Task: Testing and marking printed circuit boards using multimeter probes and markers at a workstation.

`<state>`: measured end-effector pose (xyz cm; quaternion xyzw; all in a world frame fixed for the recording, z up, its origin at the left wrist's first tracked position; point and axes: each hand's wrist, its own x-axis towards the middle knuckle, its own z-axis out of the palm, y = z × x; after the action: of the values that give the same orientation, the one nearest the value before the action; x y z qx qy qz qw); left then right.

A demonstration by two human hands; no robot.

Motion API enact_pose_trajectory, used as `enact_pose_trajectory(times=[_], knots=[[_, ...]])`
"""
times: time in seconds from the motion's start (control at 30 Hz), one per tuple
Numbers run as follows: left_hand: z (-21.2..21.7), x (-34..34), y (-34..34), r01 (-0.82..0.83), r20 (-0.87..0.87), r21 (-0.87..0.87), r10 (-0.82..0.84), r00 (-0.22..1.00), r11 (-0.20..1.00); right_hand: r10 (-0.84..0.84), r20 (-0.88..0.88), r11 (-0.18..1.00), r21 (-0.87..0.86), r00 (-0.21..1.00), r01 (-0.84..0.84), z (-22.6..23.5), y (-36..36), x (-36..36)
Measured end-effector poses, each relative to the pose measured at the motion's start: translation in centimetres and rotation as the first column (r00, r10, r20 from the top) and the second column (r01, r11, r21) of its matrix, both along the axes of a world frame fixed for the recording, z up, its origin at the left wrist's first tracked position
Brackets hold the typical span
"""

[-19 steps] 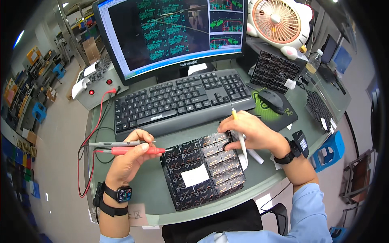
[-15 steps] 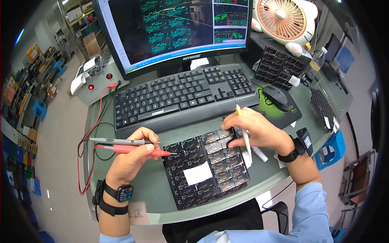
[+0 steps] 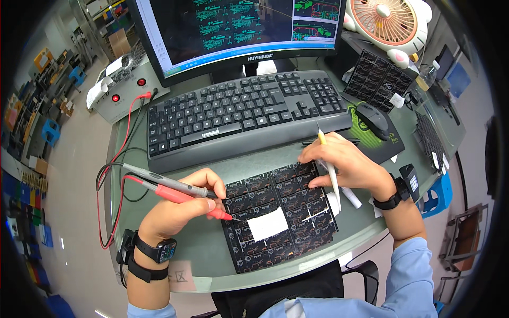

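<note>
A black panel of small circuit boards point(image 3: 297, 197) lies on the green desk, with a blank white paper label point(image 3: 268, 223) on it. My left hand point(image 3: 183, 209) is closed round two test probes, one red point(image 3: 177, 195) and one grey point(image 3: 159, 178). The red probe's metal tip meets or hovers just over the panel's left part; the grey one's tip is near the upper left corner, its contact unclear. My right hand point(image 3: 344, 161) holds a white pen-like tool point(image 3: 333, 177) with a yellow end, its thumb and fingertips at the panel's upper right edge.
Behind the panel sits a black keyboard point(image 3: 244, 114) below a monitor point(image 3: 233, 32). A mouse point(image 3: 373, 119), a second panel point(image 3: 379, 79) and a fan point(image 3: 384, 18) are to the right. Red and black leads run to a grey box point(image 3: 119, 93) at the left.
Both probes have tilted more steeply, and the red tip has moved down along the panel's left part. My right hand stays at the upper right edge. The whole view has shifted slightly.
</note>
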<state>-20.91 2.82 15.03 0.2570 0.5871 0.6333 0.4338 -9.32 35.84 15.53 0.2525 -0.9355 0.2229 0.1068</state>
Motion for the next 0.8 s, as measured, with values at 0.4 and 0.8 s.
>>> enact_pose_trajectory(times=[0.4,0.8], knots=[[0.1,0.1,0.0,0.105,-0.15,-0.072,-0.115,0.982,0.992,0.006,0.036,1.0,0.012,0.999,-0.006,0.1,-0.1,-0.1],[0.5,0.6,0.2,0.116,-0.184,-0.052,-0.124,0.975,0.992,0.108,0.037,0.994,-0.039,0.993,-0.106,2.0,-2.8,1.2]])
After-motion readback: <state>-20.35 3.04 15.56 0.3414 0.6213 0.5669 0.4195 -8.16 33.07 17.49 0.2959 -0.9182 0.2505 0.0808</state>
